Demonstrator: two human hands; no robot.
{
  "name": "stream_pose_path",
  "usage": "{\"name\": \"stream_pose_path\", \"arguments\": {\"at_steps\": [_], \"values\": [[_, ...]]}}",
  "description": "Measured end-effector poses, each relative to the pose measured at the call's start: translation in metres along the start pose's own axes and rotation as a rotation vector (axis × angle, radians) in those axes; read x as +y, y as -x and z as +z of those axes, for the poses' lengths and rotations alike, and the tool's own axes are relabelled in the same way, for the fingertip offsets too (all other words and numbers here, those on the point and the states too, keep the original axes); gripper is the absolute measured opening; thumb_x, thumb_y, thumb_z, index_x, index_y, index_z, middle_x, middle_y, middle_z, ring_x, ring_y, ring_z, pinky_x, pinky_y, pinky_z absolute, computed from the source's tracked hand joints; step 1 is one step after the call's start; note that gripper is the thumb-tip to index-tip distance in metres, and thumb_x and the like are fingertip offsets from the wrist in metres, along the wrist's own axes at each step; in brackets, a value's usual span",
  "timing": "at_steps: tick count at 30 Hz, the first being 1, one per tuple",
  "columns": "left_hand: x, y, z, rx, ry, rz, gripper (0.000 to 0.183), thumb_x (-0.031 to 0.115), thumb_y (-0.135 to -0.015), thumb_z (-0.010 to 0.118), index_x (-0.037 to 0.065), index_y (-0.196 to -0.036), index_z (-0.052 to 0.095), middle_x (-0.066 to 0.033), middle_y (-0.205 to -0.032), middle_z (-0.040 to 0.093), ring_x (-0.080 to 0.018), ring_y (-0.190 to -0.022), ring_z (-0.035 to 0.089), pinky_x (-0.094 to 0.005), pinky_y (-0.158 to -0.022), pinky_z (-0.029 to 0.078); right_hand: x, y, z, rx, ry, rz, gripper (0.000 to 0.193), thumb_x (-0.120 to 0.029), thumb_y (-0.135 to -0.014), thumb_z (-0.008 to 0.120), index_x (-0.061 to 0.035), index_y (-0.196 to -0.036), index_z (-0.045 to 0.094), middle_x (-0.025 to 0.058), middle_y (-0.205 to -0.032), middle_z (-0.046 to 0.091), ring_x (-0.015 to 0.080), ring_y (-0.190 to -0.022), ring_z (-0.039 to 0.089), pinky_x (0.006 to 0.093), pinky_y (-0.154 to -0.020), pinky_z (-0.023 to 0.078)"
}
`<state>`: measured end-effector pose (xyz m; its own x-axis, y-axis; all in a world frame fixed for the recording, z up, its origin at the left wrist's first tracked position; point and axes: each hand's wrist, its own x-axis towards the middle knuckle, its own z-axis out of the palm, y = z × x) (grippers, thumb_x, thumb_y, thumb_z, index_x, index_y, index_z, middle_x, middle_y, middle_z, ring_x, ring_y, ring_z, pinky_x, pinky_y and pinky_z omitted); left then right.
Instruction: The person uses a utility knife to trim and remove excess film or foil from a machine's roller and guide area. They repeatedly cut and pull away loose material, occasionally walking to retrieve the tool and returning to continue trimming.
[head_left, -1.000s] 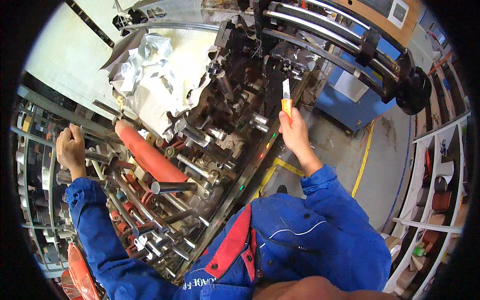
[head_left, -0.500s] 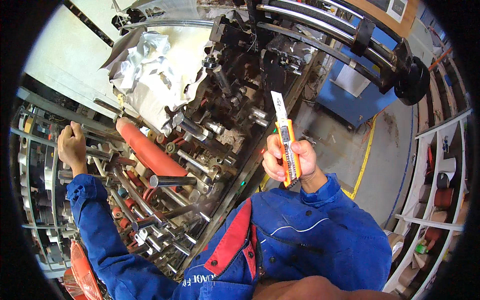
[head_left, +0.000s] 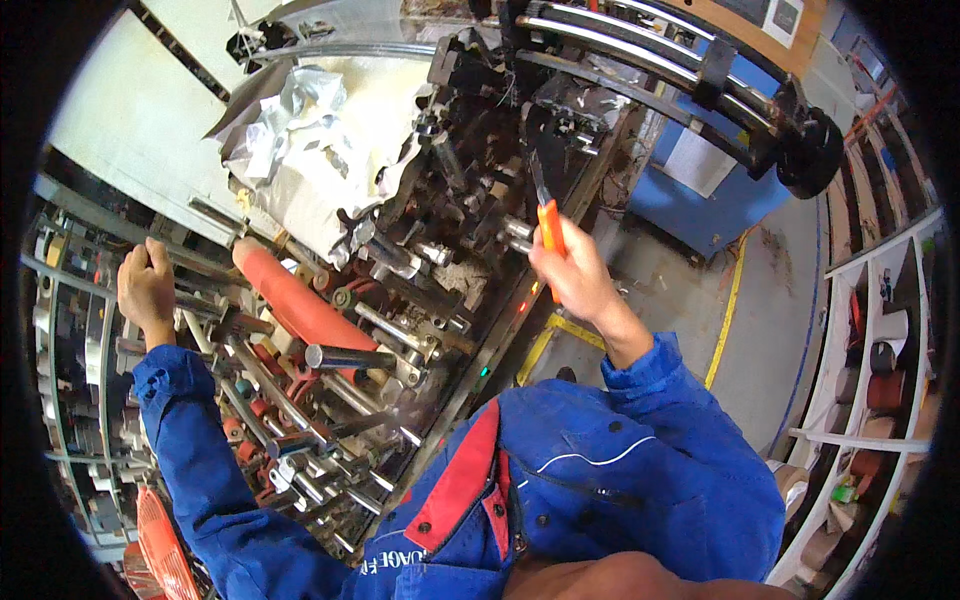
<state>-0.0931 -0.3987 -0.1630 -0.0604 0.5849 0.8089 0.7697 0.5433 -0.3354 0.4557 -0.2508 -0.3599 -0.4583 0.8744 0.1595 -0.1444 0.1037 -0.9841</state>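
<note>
My right hand (head_left: 578, 272) is wrapped round an orange utility knife (head_left: 549, 228), held over the near right edge of the machine. Its blade reaches away from me toward the machine's dark inner parts and appears edge-on. Over at the left, my left hand (head_left: 146, 285) is closed at the metal bars; what its curled fingers hold, if anything, is hidden. Between the hands lie a red roller (head_left: 300, 303) and several bare metal rollers (head_left: 350, 358). Beyond them sits a bulky mass wrapped in torn, crumpled whitish sheeting (head_left: 325, 160).
Long chrome rails (head_left: 620, 40) with a black knob (head_left: 810, 152) cross the far right. A blue cabinet (head_left: 690, 215) stands beyond the grey floor, marked with yellow tape (head_left: 727, 310). Shelves (head_left: 865, 440) of rolls line the right side. An orange ribbed object (head_left: 165, 540) is at lower left.
My right hand has moved away from me and turned, so the knife is now seen edge-on and reaches nearer the machine. My left hand has hardly moved.
</note>
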Motion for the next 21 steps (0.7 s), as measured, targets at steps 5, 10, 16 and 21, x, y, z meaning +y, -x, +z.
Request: {"name": "stream_pose_path", "arguments": {"at_steps": [5,10,16,21], "values": [[0.004,0.0,-0.003,0.026,0.071,-0.025,0.039,0.032,-0.101,0.059,0.007,-0.072,0.058,-0.0108,-0.078,0.065,-0.0342,-0.079,0.064,-0.0486,-0.068,0.05,-0.007,-0.061,-0.006,0.392,0.726,-0.186,0.032,-0.031,-0.094,0.068,-0.0025,-0.103,0.057,0.0223,-0.084,0.072,0.046,-0.081,0.071,0.0537,-0.07,0.053],[0.005,-0.001,-0.003,0.058,0.073,0.001,0.038,0.029,-0.1,0.061,0.007,-0.07,0.058,-0.0103,-0.075,0.064,-0.0333,-0.076,0.064,-0.0471,-0.067,0.05,-0.022,-0.085,0.0,0.516,0.92,-0.159,0.036,-0.037,-0.097,0.064,-0.0036,-0.108,0.056,0.025,-0.086,0.072,0.0482,-0.084,0.071,0.0589,-0.075,0.054],[0.006,0.001,-0.003,0.057,0.078,-0.019,0.038,0.029,-0.1,0.062,0.007,-0.07,0.058,-0.0098,-0.076,0.064,-0.0326,-0.076,0.064,-0.0466,-0.067,0.05,-0.012,-0.091,0.001,0.61,0.888,-0.171,0.038,-0.038,-0.098,0.064,-0.0032,-0.11,0.055,0.0283,-0.089,0.071,0.0509,-0.084,0.069,0.0604,-0.071,0.051],[0.005,0.0,-0.003,0.035,0.062,-0.018,0.038,0.03,-0.1,0.062,0.007,-0.071,0.059,-0.0095,-0.077,0.064,-0.0326,-0.077,0.064,-0.0471,-0.067,0.05,-0.008,-0.097,-0.008,0.63,0.925,-0.142,0.038,-0.039,-0.099,0.064,-0.0034,-0.11,0.054,0.0284,-0.089,0.07,0.0514,-0.084,0.068,0.0608,-0.072,0.051]]}}
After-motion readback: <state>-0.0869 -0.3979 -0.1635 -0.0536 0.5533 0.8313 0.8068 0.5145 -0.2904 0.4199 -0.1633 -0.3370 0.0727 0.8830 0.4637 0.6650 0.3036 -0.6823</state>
